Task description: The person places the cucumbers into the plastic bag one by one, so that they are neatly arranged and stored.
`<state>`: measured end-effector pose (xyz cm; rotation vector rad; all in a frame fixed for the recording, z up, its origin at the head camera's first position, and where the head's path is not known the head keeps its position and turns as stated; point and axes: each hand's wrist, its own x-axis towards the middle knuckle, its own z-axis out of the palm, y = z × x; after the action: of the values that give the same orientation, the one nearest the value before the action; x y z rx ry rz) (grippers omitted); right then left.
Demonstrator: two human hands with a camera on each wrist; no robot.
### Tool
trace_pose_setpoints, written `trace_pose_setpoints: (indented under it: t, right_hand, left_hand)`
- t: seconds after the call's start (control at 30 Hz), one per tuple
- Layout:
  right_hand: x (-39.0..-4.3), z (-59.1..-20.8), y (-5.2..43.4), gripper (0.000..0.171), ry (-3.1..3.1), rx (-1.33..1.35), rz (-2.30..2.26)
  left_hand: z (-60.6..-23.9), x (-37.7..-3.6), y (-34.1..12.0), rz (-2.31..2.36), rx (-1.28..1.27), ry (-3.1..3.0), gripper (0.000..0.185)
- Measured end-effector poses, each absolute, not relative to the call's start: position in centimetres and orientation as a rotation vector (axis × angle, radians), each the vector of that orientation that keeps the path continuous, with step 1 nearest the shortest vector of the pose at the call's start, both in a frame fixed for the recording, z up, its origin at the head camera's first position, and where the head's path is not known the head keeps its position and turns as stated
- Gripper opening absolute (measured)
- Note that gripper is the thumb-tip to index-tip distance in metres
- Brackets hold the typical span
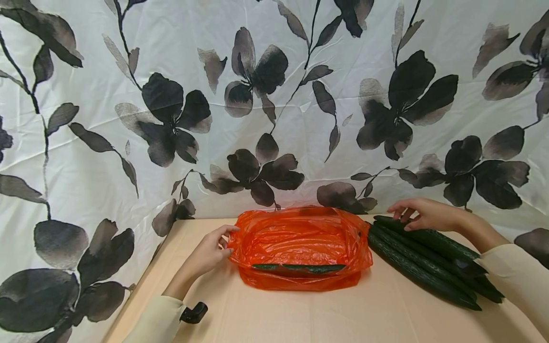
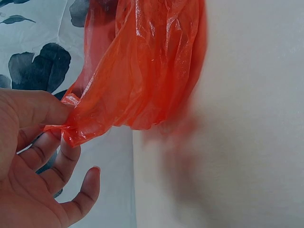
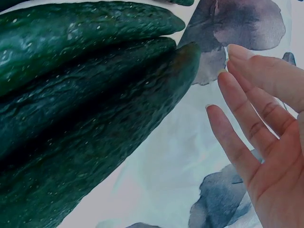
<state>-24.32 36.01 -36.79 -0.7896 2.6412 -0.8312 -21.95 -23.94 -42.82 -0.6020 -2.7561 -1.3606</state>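
My left hand (image 1: 208, 252) pinches rim of orange bag (image 1: 300, 247), mid-tabletop toward back edge; film thin, limp, slippery. My right hand (image 1: 422, 214), fingers straight, hovers over cucumbers (image 1: 424, 259) at right edge. Cucumbers likely firm, hefty, bumpy: grasp mid-length.

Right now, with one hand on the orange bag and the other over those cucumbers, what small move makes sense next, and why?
Probably the right hand closes round the top cucumber. Its fingers hover open above the pile, gripping nothing, while the left hand pinches the orange bag by its edge. One cucumber seems to lie inside.
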Motion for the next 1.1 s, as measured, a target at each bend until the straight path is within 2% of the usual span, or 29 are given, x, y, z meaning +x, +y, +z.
trace_pose_setpoints:
  t: [0.5, 1.1]
  right_hand:
    - [-23.4, -37.5, 37.9, 0.068, 2.622, -0.694, -0.823]
    - [-21.8, -38.6, 38.8, 0.075, 2.608, -0.691, -0.807]
  left_hand:
    - [-42.7, -21.9, -24.3, -1.376, -0.612, -2.766, 0.054]
    - [-42.5, -21.7, -24.7, -1.401, -0.646, -2.749, 0.053]
